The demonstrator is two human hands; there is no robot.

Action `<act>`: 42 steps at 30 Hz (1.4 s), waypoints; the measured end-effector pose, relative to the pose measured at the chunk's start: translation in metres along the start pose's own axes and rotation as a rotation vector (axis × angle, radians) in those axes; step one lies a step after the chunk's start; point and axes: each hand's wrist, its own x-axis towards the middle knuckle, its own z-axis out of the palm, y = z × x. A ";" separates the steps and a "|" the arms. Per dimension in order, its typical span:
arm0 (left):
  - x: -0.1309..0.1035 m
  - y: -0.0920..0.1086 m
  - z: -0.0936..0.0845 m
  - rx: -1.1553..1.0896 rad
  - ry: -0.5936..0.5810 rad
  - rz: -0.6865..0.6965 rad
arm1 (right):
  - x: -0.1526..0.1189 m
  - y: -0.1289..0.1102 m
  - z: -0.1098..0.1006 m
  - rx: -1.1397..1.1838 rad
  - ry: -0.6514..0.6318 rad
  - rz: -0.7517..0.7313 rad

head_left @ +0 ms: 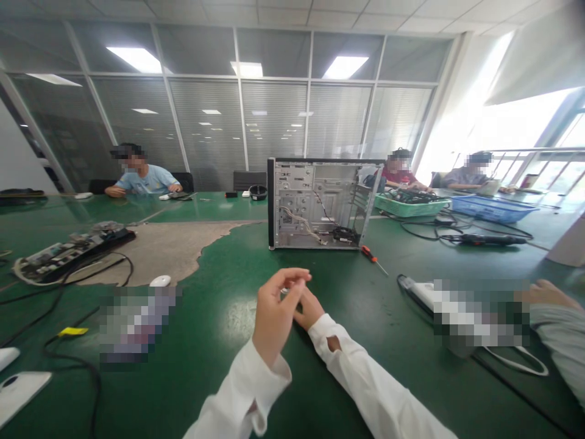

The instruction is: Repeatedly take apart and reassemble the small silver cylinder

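My left hand [275, 308] is raised over the green table, its fingers curled and the thumb close to the fingertips. Just behind it and touching or nearly touching it is my right hand [311, 310], its fingers bent and partly hidden by the left. A tiny pale spot shows between the hands, too small to name. Beyond them stands an open computer case [320, 204], upright, its side panel off, with loose cables [304, 222] inside. By its lower right corner lies a screwdriver [369, 254] with an orange-red and black handle.
Left are a circuit-board assembly [73, 250], a white mouse [160, 281] and black cables. To the right lie a power strip [423, 292], a green basket [411, 207] and a blue basket [493, 209]. A co-worker's hand [546, 294] rests at the right; other people sit across.
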 end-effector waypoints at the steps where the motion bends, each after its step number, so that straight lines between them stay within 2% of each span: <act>1: 0.009 -0.028 0.001 0.097 0.061 -0.081 | 0.000 -0.001 -0.001 -0.028 -0.008 -0.014; 3: 0.020 -0.082 -0.004 0.350 0.077 -0.228 | 0.000 -0.002 -0.003 -0.081 -0.029 -0.013; 5: 0.020 -0.123 -0.012 0.567 -0.025 -0.282 | 0.000 -0.001 -0.003 -0.126 -0.034 -0.005; 6: 0.018 -0.135 -0.015 0.652 -0.081 -0.269 | 0.000 0.000 -0.002 -0.142 -0.028 -0.003; 8: 0.012 -0.146 -0.018 0.771 -0.138 -0.204 | 0.000 0.003 0.001 -0.163 -0.015 0.000; 10: 0.009 -0.145 -0.016 0.838 -0.155 -0.167 | 0.000 0.006 0.004 -0.177 -0.007 -0.001; 13: 0.010 -0.142 -0.012 0.877 -0.132 -0.181 | -0.001 0.007 0.005 -0.217 -0.005 -0.008; 19: 0.012 -0.144 -0.015 0.853 -0.131 -0.157 | -0.003 0.000 -0.001 -0.356 0.002 0.005; 23: 0.011 -0.145 -0.015 0.781 -0.105 -0.139 | -0.003 -0.002 -0.005 -0.338 0.045 0.048; 27: 0.011 -0.148 -0.015 0.642 -0.041 -0.150 | 0.000 0.002 -0.009 -0.042 0.080 0.177; 35: 0.010 -0.149 -0.015 0.444 0.034 -0.123 | 0.001 0.010 -0.003 0.831 0.167 0.518; 42: 0.012 -0.148 -0.016 0.355 0.164 -0.152 | -0.001 0.005 -0.001 1.159 0.080 0.766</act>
